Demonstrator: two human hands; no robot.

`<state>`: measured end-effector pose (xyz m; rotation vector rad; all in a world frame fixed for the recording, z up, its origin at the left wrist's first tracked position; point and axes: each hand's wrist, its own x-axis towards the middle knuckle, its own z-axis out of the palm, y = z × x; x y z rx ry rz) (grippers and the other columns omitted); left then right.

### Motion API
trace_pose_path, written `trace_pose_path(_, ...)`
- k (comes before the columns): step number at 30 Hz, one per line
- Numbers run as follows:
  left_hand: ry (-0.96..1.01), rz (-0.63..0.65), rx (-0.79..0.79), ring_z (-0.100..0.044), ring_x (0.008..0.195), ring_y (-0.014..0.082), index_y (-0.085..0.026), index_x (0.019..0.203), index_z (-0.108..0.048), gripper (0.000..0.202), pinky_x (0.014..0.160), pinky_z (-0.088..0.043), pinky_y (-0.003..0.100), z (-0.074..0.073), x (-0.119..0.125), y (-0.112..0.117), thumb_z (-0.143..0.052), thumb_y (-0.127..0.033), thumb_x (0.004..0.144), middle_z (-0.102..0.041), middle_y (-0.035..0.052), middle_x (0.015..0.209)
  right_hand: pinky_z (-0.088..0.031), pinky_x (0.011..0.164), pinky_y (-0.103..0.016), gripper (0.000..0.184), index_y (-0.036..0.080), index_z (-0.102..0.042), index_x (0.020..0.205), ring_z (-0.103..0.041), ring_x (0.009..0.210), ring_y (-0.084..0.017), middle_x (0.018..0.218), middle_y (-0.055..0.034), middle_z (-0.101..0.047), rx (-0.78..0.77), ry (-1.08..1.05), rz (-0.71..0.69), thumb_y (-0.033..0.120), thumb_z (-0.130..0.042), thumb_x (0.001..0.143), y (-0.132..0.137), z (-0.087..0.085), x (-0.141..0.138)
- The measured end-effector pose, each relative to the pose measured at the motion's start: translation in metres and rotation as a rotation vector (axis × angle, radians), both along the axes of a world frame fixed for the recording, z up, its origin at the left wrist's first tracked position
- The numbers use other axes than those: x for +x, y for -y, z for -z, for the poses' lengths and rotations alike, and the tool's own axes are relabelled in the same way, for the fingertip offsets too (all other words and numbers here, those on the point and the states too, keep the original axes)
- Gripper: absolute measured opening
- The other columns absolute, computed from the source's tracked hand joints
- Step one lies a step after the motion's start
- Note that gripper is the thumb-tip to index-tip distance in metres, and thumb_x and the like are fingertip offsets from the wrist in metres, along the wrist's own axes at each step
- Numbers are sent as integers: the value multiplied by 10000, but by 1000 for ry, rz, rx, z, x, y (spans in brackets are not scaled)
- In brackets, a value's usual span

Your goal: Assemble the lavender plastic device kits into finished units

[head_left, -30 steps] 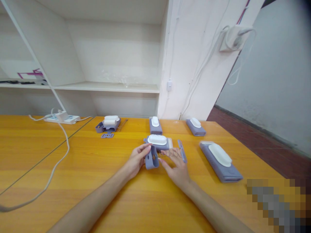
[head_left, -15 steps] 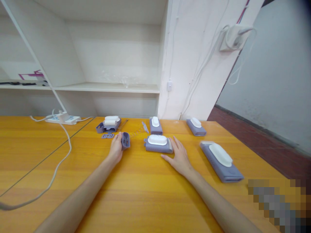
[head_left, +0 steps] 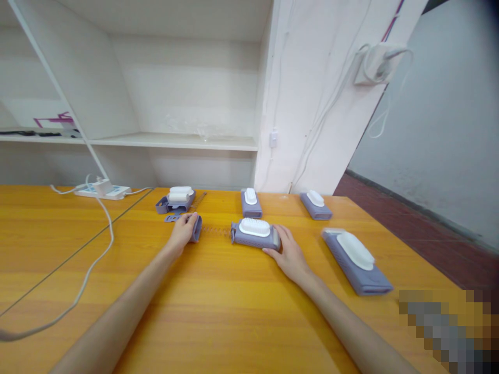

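My left hand [head_left: 183,232] is closed on a hollow purple-grey plastic end cap [head_left: 196,230], held just above or on the table. A thin coil spring [head_left: 216,231] stretches from the cap towards a purple-grey case [head_left: 257,239] with a white bristled brush [head_left: 254,227] on top. My right hand [head_left: 290,254] grips the case's right end, thumb at the near side and fingers at the far side. At the case's left end a small flat purple-grey piece [head_left: 233,232] stands against the opening. Whether the spring is joined to it I cannot tell.
Similar cases stand at the back [head_left: 251,208], back right [head_left: 315,205] and right [head_left: 356,259]. An opened case [head_left: 181,200] with loose parts lies behind my left hand, near another spring [head_left: 199,201]. A power strip [head_left: 103,192] and white cable [head_left: 111,228] lie left.
The cap in my left hand has turned, its opening now facing right. The small flat piece behind the case is now at its left end, and the spring sits lower. My right hand now grips the case.
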<state>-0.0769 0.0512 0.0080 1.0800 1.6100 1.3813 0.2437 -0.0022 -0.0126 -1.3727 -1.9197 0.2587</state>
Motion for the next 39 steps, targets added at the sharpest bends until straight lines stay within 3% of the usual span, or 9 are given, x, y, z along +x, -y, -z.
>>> trace_pose_path(7,-108,-22,74,-529,617,133,-144,891,-599,388,425,-433,190,2,3,-1,-572,-485,708,-583,41,773,-325,1036,-376,737,237,-272,1377,-402,1209,-231,1339,-73,-346,-78,9,-22,359,-628,743,4,-1,-1)
trace_pose_path(14,-39,-66,51,-526,554,117,-155,970,-543,377,367,-451,214,4,15,3,-487,-475,779,-538,32,782,-319,1042,-363,742,238,-289,1371,-400,1208,-218,1329,-68,-351,-112,25,-149,356,-643,730,12,-7,-5)
trace_pose_path(16,-43,-29,66,-530,572,122,-166,962,-541,386,366,-451,215,5,23,6,-498,-497,769,-538,30,793,-333,1030,-365,724,235,-323,1348,-414,1189,-217,1319,-70,-366,-110,30,-166,366,-654,718,14,-9,-6)
trace_pose_path(20,-140,176,62,-541,590,142,-170,918,-566,419,400,-440,224,5,45,15,-507,-547,745,-562,27,765,-352,1004,-391,707,226,-377,1289,-437,1150,-231,1260,-75,-429,-70,53,-176,379,-687,673,15,-13,-8)
trace_pose_path(25,-211,321,149,-565,757,166,-156,837,-607,385,687,-454,265,3,67,25,-543,-521,732,-625,34,785,-382,969,-403,803,222,-338,1322,-457,1105,-248,1204,-86,-440,-66,85,-151,414,-710,636,19,-16,-11)
trace_pose_path(30,-73,282,123,-568,768,166,-153,841,-613,392,716,-432,259,1,67,26,-567,-520,710,-633,34,803,-386,976,-361,683,231,-388,1271,-467,1080,-219,1157,-68,-435,-64,53,-192,371,-691,675,23,-19,-13)
trace_pose_path(34,77,257,113,-575,719,153,-151,841,-614,412,651,-439,242,2,64,25,-593,-532,686,-628,28,787,-341,1025,-365,706,231,-346,1300,-424,1148,-223,1218,-71,-389,-40,25,-189,331,-684,688,24,-19,-14)
trace_pose_path(39,120,264,129,-564,702,134,-157,838,-615,416,625,-432,223,0,64,26,-607,-541,677,-629,22,799,-335,1033,-363,726,233,-317,1325,-404,1177,-232,1250,-78,-359,-20,-4,-162,308,-672,696,24,-18,-13)
